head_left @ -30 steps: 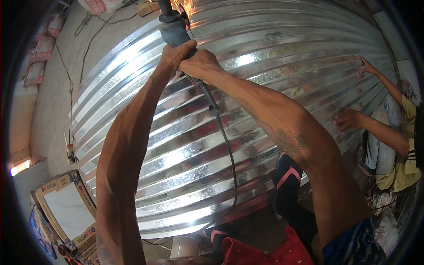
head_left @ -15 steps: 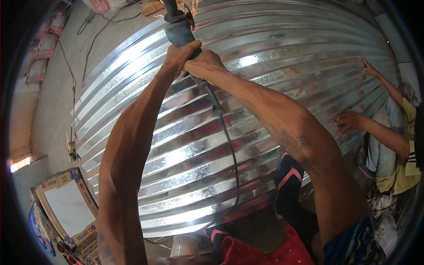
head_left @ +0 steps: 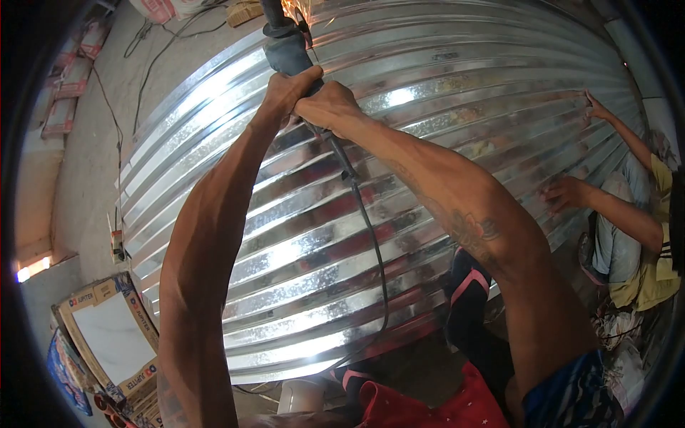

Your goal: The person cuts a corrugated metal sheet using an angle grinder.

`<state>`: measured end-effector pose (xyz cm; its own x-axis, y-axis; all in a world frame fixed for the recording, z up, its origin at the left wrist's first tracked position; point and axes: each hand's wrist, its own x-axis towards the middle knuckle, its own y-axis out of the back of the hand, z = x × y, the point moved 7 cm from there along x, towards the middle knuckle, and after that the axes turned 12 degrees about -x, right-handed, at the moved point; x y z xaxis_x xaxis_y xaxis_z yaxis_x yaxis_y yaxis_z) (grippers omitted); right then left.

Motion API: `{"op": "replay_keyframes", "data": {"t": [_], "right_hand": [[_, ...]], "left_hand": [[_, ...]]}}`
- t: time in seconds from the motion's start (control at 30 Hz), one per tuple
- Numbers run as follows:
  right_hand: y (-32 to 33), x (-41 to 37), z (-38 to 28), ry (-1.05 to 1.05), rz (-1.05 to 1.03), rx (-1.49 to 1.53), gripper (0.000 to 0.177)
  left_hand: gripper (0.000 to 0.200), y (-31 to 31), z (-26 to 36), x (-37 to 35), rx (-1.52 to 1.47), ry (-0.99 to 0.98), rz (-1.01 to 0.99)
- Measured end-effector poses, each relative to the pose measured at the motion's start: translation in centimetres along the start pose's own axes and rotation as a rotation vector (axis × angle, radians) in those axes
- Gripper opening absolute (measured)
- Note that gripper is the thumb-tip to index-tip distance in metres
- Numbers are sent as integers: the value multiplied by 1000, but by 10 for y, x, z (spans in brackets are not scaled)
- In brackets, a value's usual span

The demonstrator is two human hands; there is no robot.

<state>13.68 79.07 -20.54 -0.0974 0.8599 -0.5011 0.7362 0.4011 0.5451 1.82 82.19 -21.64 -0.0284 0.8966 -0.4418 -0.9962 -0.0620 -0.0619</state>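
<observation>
Both my hands are closed round the rear of a dark angle grinder at the top centre. My left hand wraps it from the left, and my right hand grips beside it, the two touching. Orange sparks fly near the disc at the grinder's head, over the far part of a shiny corrugated metal sheet. From the grinder a black cable hangs down across the sheet.
At the right, a co-worker's two hands are at the sheet. Boxed tiles stand at the lower left. Sacks and loose cables lie on the floor at the upper left. A white bucket-like object is at the bottom.
The grinder has shifted very slightly to the left with my hands on it. The sparks look brighter and fuller. The co-worker's hands have barely moved.
</observation>
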Motion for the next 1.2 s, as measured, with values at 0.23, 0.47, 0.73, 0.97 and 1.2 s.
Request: {"op": "replay_keyframes", "data": {"t": [0.23,0.47,0.73,0.97,1.2], "right_hand": [[3,-4,-1,-14,-28,-11,45],[3,-2,-1,-20,-14,-28,44],[5,-5,-1,-39,-40,-46,43],[-2,4,2,-31,-26,-30,44],[-2,4,4,-37,20,-13,42]], "left_hand": [[51,1,0,0,28,-11,35],[55,5,-2,8,65,-8,18],[42,2,-2,5,64,18,7],[52,2,-1,3,17,4,11],[47,2,-1,3,10,-20,14]]}}
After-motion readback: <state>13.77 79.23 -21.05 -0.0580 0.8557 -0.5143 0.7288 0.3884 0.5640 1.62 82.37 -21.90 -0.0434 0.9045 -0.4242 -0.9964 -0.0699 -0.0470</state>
